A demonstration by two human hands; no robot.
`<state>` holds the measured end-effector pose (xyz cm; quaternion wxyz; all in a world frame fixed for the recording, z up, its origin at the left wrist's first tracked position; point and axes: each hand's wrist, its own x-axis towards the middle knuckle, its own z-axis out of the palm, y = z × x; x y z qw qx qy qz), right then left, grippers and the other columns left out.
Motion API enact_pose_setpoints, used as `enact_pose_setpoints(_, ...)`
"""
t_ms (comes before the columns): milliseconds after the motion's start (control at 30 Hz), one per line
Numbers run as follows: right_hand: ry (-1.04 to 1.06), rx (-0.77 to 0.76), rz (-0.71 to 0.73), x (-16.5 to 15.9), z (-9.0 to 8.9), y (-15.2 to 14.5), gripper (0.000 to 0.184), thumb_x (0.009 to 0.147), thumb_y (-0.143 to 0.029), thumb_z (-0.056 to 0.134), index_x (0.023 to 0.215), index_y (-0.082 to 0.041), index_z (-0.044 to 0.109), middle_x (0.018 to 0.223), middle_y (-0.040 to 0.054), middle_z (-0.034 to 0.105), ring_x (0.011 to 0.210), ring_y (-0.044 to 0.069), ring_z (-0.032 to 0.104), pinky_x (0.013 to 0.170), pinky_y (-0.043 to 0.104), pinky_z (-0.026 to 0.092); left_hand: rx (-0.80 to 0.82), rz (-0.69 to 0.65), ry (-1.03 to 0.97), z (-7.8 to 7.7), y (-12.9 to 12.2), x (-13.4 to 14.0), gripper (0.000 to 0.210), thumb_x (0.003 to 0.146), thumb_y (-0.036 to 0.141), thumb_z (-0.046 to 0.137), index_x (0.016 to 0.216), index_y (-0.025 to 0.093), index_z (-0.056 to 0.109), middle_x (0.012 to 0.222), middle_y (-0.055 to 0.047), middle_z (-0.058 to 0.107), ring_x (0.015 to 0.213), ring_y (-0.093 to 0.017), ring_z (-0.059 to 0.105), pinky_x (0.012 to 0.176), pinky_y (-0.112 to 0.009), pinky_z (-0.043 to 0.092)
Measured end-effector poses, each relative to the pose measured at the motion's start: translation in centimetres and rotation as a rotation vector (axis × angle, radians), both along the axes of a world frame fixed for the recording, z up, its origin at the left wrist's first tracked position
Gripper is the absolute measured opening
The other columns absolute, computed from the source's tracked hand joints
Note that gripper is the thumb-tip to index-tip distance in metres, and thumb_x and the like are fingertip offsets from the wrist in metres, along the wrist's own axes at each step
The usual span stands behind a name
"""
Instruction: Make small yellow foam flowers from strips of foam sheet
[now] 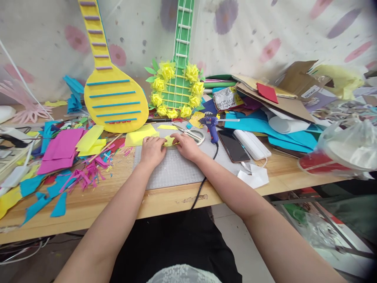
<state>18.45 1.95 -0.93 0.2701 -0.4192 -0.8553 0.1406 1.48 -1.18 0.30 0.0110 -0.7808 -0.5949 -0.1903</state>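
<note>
Between my hands is a small piece of yellow paper point(170, 141), held just above the grey cutting mat point(173, 169). My left hand point(153, 149) grips its left end with curled fingers. At the other end, my right hand point(186, 145) pinches the paper between thumb and fingers. Scissors point(198, 136) lie right behind my right hand. A purple glue gun point(211, 127) rests to the right of them, its black cord running off the table's front edge. Stacked yellow sheets point(138, 135) lie behind my left hand.
A yellow paper instrument point(116, 104) and a green one point(177, 92) with yellow flowers lean at the back. Magenta sheets point(60, 149) and scraps cover the left. A phone point(233, 145), a white power bank point(251, 144), piled cardboard point(277, 102) and a bagged bucket point(338, 153) stand right.
</note>
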Motion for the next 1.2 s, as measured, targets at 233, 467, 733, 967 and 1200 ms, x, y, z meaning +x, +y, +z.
enact_pose_setpoints(233, 0.047, 0.012, 0.0, 0.3, 0.0, -0.2, 0.056, 0.07, -0.001, 0.041, 0.123, -0.016, 0.043, 0.106, 0.0078, 0.06, 0.085, 0.016, 0.056, 0.085, 0.033, 0.043, -0.003, 0.059, -0.044, -0.1, 0.2, -0.1, 0.03, 0.079, 0.021, 0.047, 0.103, 0.024, 0.065, 0.088, -0.005, 0.069, 0.093, -0.024, 0.056, 0.093, -0.04, 0.029)
enact_pose_setpoints(467, 0.127, -0.01, -0.072, -0.5, -0.1, 0.0, 0.052, 0.072, -0.003, 0.038, 0.122, -0.017, 0.045, 0.102, 0.0079, 0.06, 0.089, 0.017, 0.056, 0.082, 0.031, 0.044, 0.081, 0.104, -0.042, 0.4, -0.2, 0.4, 0.035, 0.081, 0.018, 0.042, 0.108, 0.023, 0.063, 0.087, -0.008, 0.068, 0.095, -0.026, 0.053, 0.094, -0.044, 0.027)
enact_pose_setpoints(733, 0.146, -0.023, 0.028, -0.1, -0.5, 0.2, 0.053, 0.069, -0.003, 0.041, 0.12, -0.017, 0.046, 0.099, 0.0062, 0.061, 0.089, 0.015, 0.056, 0.085, 0.032, 0.044, 0.033, 0.049, -0.04, -0.6, 0.3, 0.0, 0.032, 0.076, 0.02, 0.048, 0.105, 0.023, 0.063, 0.087, -0.004, 0.07, 0.091, -0.024, 0.056, 0.09, -0.041, 0.03)
enact_pose_setpoints(967, 0.277, -0.214, -0.069, 0.0, -0.3, 0.3, 0.049, 0.074, -0.01, 0.05, 0.121, -0.017, 0.041, 0.092, 0.0027, 0.062, 0.077, 0.012, 0.06, 0.078, 0.029, 0.048, -0.036, 0.119, -0.158, -0.4, 0.2, -0.1, 0.032, 0.075, 0.026, 0.054, 0.106, 0.024, 0.062, 0.088, -0.002, 0.072, 0.094, -0.024, 0.056, 0.09, -0.039, 0.033)
enact_pose_setpoints(1200, 0.284, -0.22, -0.164, -1.0, -0.6, 0.8, 0.049, 0.074, -0.009, 0.051, 0.12, -0.018, 0.04, 0.096, 0.0045, 0.059, 0.076, 0.013, 0.06, 0.075, 0.03, 0.048, -0.071, 0.264, -0.258, -0.4, 0.3, 0.5, 0.027, 0.077, 0.027, 0.055, 0.103, 0.022, 0.06, 0.087, -0.002, 0.071, 0.096, -0.024, 0.056, 0.086, -0.038, 0.034)
